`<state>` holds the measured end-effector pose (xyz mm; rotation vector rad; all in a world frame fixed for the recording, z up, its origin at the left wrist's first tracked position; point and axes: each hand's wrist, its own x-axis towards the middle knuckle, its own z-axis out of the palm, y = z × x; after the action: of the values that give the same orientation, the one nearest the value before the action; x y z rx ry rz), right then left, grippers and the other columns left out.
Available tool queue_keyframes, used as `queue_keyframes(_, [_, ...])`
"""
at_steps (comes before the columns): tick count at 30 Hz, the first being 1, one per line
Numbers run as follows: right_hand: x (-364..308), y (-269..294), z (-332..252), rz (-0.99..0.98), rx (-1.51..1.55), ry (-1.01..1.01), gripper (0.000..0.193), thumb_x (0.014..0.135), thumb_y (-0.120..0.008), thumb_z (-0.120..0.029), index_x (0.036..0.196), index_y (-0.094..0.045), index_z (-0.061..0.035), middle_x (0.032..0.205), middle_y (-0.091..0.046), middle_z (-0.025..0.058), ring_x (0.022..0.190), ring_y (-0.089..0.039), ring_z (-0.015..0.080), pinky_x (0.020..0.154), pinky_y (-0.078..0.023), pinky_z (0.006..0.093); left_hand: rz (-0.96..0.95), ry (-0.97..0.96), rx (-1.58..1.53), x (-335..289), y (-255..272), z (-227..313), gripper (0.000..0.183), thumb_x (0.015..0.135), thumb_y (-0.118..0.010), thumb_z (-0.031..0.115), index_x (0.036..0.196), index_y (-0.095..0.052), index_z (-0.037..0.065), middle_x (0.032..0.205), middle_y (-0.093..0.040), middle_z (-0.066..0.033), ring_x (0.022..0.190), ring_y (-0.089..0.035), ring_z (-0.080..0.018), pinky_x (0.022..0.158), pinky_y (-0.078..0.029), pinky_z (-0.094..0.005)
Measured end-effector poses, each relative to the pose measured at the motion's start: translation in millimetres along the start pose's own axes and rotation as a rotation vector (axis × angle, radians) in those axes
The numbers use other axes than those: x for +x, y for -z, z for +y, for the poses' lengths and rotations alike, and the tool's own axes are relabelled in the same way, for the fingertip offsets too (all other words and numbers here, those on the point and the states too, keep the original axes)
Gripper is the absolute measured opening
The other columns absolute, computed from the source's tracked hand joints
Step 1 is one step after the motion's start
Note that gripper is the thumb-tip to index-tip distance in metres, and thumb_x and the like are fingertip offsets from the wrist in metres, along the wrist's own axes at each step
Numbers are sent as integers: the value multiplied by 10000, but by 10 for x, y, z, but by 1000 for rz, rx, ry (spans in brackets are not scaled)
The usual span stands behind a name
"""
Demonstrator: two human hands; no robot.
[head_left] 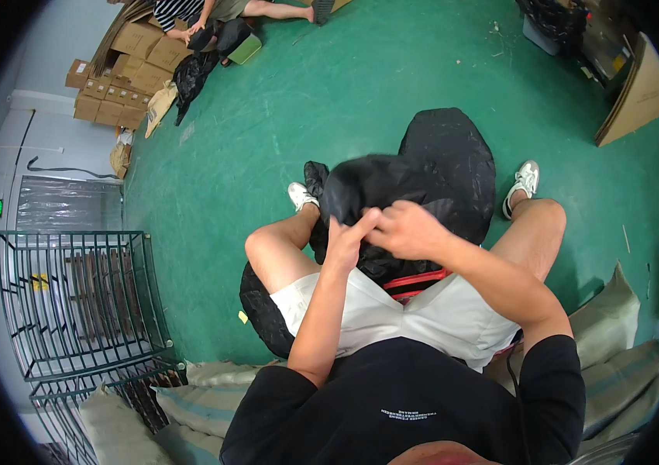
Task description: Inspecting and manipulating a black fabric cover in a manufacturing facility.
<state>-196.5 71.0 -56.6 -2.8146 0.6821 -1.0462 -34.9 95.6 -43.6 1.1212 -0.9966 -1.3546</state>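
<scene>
Black fabric (382, 184) pinched in both curled hands (346, 240) (413, 231); green floor (306, 101) below, cartons (137, 39) stacked beyond

Soft, rounded black bundle (383, 180). Around it, smooth green floor (267, 116); below it, plain white cloth shorts (364, 310). Well beyond its upper left, black-and-white striped cloth shirt (169, 12); brown cardboard boxes (137, 39).

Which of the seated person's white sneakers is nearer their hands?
The left sneaker: it sits just beyond the left hand, beside crumpled black material, while the right sneaker is farther off.
</scene>
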Motion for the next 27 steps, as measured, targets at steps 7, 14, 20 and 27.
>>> queue_keyframes(7, [-118,19,104,89,477,-148,593,798,-699,-348,1280,-531,-47,1303,-516,175,1041,-555,341,877,-440,397,267,46,-370,227,242,90,368,967,-563,277,1242,-569,31,1241,-600,-92,1140,-568,-232,996,-441,-383])
queue_keyframes(14, [-131,59,653,376,767,-832,540,916,-561,-414,1325,-486,-70,1244,-570,94,1168,-509,227,1012,-356,385,-90,54,-480,89,490,282,435,961,-543,268,1308,-516,7,1326,-555,-128,1242,-508,-289,1075,-375,-429])
queue_keyframes(20, [-338,-6,809,-367,1831,-1091,730,912,-495,-631,1329,-527,-32,1329,-552,99,1242,-492,236,1087,-324,381,-40,135,-713,89,276,386,539,1001,-408,401,1364,-469,7,1396,-501,-154,1292,-466,-329,1106,-345,-470])
queue_keyframes(27, [-278,95,639,-503,2025,-1068,856,870,-482,-703,1419,-429,-49,1402,-504,96,1286,-472,235,1074,-364,391,-148,180,-976,11,228,375,595,1004,-368,465,1416,-420,38,1468,-418,-157,1355,-384,-351,1131,-290,-519])
